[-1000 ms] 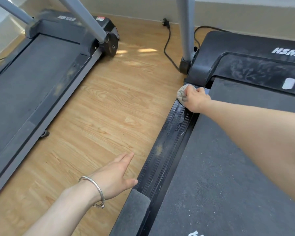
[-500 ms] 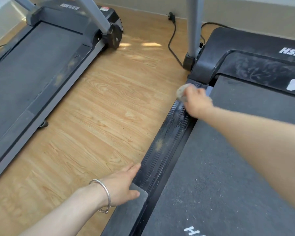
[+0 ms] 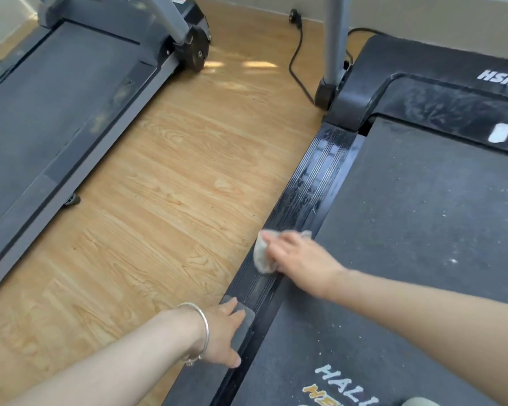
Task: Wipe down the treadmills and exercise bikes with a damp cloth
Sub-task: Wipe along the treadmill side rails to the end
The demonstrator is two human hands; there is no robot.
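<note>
- The step in hand is wiping the left side rail [image 3: 314, 177] of the black treadmill [image 3: 423, 215]. The right hand [image 3: 298, 256] grips the bunched cloth [image 3: 261, 254] and presses it on the ribbed rail, about halfway along.
- The left hand [image 3: 222, 336] lies flat with fingers loose on the grey end pad [image 3: 244, 315] of the same rail and holds nothing; it seems to be a brace.
- Next move, as I judge it — carry the stroke down the dull stretch of rail toward the pad, so the bracing hand must clear out of the way.
- Against the frame a second ago, the cloth has travelled from the rail's top corner by the motor cover to mid-rail, leaving that stretch glossy and streaked. The left hand, then over the wooden floor [image 3: 173, 171], now rests on the pad.
</note>
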